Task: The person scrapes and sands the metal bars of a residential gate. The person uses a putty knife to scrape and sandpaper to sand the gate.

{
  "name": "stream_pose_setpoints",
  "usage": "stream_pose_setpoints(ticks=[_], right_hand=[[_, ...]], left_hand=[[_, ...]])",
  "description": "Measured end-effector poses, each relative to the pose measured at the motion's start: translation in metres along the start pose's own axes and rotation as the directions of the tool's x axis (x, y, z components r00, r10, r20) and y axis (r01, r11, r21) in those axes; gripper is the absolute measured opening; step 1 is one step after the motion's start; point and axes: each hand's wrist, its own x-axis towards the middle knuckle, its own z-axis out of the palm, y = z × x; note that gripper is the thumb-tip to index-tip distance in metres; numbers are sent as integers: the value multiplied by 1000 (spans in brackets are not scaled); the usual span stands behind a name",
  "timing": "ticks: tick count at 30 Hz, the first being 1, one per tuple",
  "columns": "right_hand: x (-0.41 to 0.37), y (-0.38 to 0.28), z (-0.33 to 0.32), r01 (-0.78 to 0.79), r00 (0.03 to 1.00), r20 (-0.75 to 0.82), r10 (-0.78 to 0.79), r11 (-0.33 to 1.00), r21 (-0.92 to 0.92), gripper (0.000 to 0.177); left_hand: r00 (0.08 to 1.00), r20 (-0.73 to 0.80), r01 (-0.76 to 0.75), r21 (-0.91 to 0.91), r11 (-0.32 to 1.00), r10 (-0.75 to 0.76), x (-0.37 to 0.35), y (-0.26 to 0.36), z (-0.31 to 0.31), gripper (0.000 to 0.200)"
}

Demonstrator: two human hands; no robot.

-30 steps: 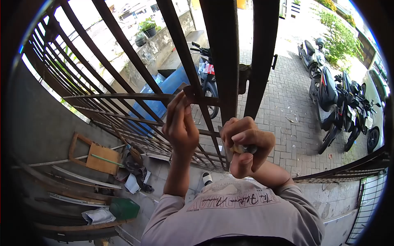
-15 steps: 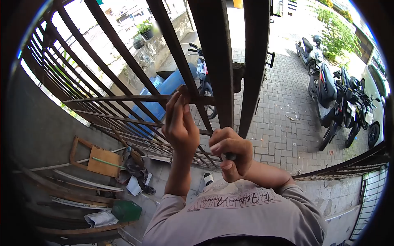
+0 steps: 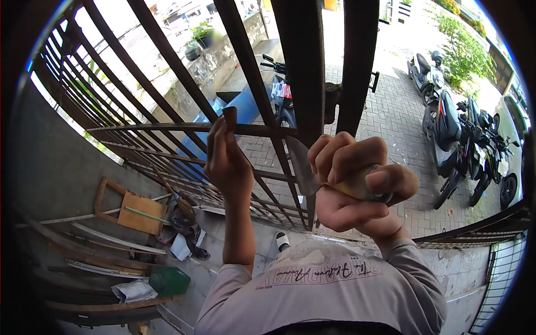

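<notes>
My left hand is raised at the dark metal gate, its fingers pinched around a small brown piece in front of the horizontal rail. What that piece is made of I cannot tell. In my right hand, to the right and nearer to me, is a scraper. My fingers wrap its yellowish handle, and the broad metal blade points up and left, overlapping the gate bars in this view.
Beyond the bars lie a blue barrel and a parked motorbike. More motorbikes stand on the paving at right. A framed board, a green container and long strips lie at lower left.
My right hand has come up and to the right, turning so the scraper's blade now shows. My left hand has shifted slightly left, with the brown piece in its fingers.
</notes>
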Motion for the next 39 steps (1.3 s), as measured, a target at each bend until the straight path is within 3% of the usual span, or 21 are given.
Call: stream_pose_setpoints(ticks=[1, 2, 3, 5, 9, 10, 12, 17, 19, 24, 27, 33, 35, 37, 39], right_hand=[[5, 1, 1, 95, 995, 27, -95, 995, -16, 45], [8, 5, 14, 99, 993, -62, -100, 995, -31, 42], [8, 8, 17, 102, 993, -64, -104, 994, -27, 42], [5, 17, 19, 118, 982, -143, -119, 993, -16, 42], [7, 13, 13, 78, 984, -154, -86, 996, -53, 41], [9, 9, 10, 80, 983, -160, -88, 995, -56, 41], [16, -1, 3, 62, 997, -33, -67, 989, -134, 42], [18, -11, 1, 34, 999, 20, -34, 999, -18, 38], [10, -7, 7, 1, 997, -83, -5, 999, -53, 35], [14, -10, 4, 18, 999, -33, -20, 998, -56, 39], [10, -5, 8, 37, 998, -47, -40, 997, -72, 41], [11, 11, 22, 277, 947, -151, -283, 959, -60, 43], [10, 2, 15, 224, 960, -158, -230, 973, -58, 37], [18, -14, -6, 0, 980, 199, 21, 995, -104, 31], [10, -14, 5, -23, 991, 131, 30, 998, -51, 28]], left_hand=[[999, -21, -41, 52, 998, 43, -5, 11, 7, 26], [994, -4, -107, -26, 994, 107, -14, 22, 14, 27], [983, -53, -172, 42, 984, 174, -23, 29, 22, 28], [993, -5, -116, -117, 986, 116, -24, 20, 13, 31], [997, -11, -78, -130, 988, 77, -21, 14, 7, 33], [988, -1, -152, -105, 983, 153, -27, 23, 11, 33], [967, 29, -250, -70, 966, 252, -33, 29, 14, 30], [996, -50, -80, -119, 990, 75, -24, 13, 15, 26], [956, -57, -291, -63, 955, 288, -32, 31, 25, 26], [985, -69, -159, -32, 987, 156, -19, 5, 13, 24], [970, -81, -239, -107, 965, 231, -34, 31, 29, 26], [983, -92, -163, -60, 985, 157, -26, 17, 22, 26], [966, -87, -253, -126, 959, 243, -42, 36, 31, 27], [969, -80, -243, -130, 961, 234, -40, 27, 27, 28], [998, -50, 21, -101, 995, -26, -30, 10, 17, 29]])
